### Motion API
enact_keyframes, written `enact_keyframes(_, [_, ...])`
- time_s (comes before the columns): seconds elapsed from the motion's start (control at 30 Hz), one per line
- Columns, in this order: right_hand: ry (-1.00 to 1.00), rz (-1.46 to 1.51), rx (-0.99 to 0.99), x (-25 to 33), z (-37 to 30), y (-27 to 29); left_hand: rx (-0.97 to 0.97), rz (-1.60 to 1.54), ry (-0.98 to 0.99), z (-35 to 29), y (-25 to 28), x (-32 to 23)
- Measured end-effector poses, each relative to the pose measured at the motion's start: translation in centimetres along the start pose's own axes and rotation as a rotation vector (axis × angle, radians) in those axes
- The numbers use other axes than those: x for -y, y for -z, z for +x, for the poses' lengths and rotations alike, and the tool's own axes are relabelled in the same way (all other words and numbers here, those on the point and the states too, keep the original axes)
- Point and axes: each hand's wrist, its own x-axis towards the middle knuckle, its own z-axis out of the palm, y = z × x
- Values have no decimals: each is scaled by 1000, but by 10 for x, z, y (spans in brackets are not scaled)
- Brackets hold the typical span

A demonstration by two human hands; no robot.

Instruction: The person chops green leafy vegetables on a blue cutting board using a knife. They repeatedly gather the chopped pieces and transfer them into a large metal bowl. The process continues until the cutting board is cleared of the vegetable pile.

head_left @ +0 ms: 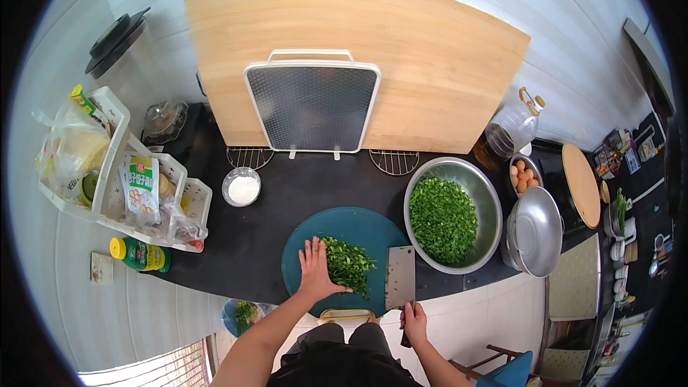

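Observation:
My left hand (314, 272) lies with fingers spread along the left side of a heap of chopped greens (347, 264). The heap rests on a round teal cutting board (301, 233) at the counter's front edge. In my right hand (414, 321) is the dark handle of a cleaver (400, 276), fingers closed around it. Its broad blade lies over the board's right edge, apart from the heap. Right of the board, a large steel bowl (491, 226) holds more finely chopped greens (442, 218).
A small bowl of white powder (243, 189) stands back left. Tiered white baskets (107, 204) hold packets at far left. A steel colander (534, 232), a bowl of eggs (524, 175) and an oil jug (510, 129) stand right. Boards (430, 50) lean against the wall.

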Motion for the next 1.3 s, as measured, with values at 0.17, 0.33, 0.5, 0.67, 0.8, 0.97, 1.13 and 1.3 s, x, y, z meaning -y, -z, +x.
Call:
enact_keyframes(0.17, [-19, 80, 76, -17, 12, -11, 7, -27, -47, 8, -7, 6])
enact_keyframes(0.33, [-62, 100, 167, -7, 15, -43, -130, -114, -118, 14, -21, -12])
enact_keyframes(0.5, [-61, 142, 218, -26, 33, -64, -296, -227, -156, 22, -38, -26])
enact_keyframes(0.67, [-123, 135, 212, 2, 33, -84, -412, -416, -126, 24, -49, -36])
enact_keyframes(0.8, [-184, 193, 259, 15, 36, -88, -460, -544, -73, 25, -52, -46])
enact_keyframes(0.97, [-210, 211, 350, 20, 38, -82, -538, -581, -43, 19, -50, -55])
enact_keyframes(1.13, [-201, 237, 433, 34, 36, -72, -592, -585, -18, 16, -35, -69])
enact_keyframes(1.3, [-189, 287, 519, 64, 33, -53, -640, -568, -23, 18, -10, -100])
